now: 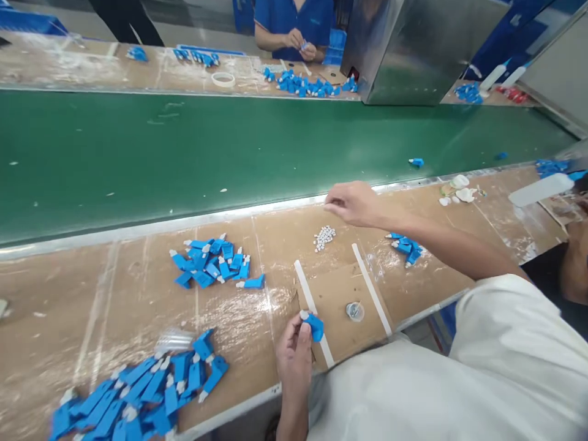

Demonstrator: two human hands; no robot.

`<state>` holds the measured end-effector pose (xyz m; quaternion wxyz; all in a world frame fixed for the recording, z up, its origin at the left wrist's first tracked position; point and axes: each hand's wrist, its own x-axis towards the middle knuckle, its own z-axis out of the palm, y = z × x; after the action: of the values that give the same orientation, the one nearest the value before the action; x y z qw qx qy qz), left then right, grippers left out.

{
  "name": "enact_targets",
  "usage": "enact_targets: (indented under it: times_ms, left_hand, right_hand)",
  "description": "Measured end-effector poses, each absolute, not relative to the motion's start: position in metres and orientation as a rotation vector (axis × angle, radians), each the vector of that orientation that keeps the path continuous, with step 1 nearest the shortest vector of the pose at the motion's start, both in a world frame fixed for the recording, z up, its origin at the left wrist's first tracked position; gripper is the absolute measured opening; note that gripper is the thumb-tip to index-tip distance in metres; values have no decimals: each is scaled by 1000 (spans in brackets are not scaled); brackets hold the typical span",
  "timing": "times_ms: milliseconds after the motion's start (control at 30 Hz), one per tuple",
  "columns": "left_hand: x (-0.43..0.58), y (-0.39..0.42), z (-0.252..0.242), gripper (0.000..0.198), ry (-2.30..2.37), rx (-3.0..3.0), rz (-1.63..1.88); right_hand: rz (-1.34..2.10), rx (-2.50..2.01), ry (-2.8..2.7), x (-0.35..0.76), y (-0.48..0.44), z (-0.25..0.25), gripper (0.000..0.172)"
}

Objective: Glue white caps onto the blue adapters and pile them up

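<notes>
My left hand [295, 349] pinches a small blue plastic part with a white tip [313, 326], close to the table's front edge. Further out, my right hand [351, 203] hovers near the belt edge, fingers curled together; whatever may be in them is hidden. Just below it lies a small heap of tiny white pieces [324, 237]. A small clear cup [354, 311] stands on a cardboard sheet [340, 288] between two white strips, right of my left hand. Several blue parts [407, 248] lie under my right forearm.
Blue parts lie in a pile [211, 263] at mid-left and a larger pile [151, 392] at front left. A green conveyor belt [206, 153] runs behind the table, carrying a blue part [416, 162]. A white bottle [541, 190] lies at right. Across the belt sits a co-worker [294, 24].
</notes>
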<state>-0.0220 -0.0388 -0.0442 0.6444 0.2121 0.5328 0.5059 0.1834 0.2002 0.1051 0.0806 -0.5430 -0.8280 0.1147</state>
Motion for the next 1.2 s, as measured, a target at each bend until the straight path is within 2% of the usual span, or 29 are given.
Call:
enact_targets:
  times_ms: [133, 300, 400, 467, 600, 1200]
  left_hand:
    - [-23, -33, -36, 45, 1098, 511, 1249]
    - [-15, -20, -1, 27, 935, 909, 1273]
    - [-6, -9, 17, 26, 825, 1052, 1192]
    - [1, -2, 24, 28, 799, 1108, 1145]
    - [10, 3, 32, 26, 795, 1200, 1090]
    - [17, 10, 41, 24, 769, 1489, 1083]
  right_hand:
    - [531, -1643, -2167, 220, 144, 120, 16]
    - [623, -1503, -2064, 238, 68, 118, 16]
    - [643, -1303, -2082, 238, 35, 107, 6]
    - [651, -1140, -2101, 235, 21, 98, 11]
    - [567, -926, -2144, 230, 10, 85, 27]
    - [433, -768, -2178, 231, 17, 75, 35]
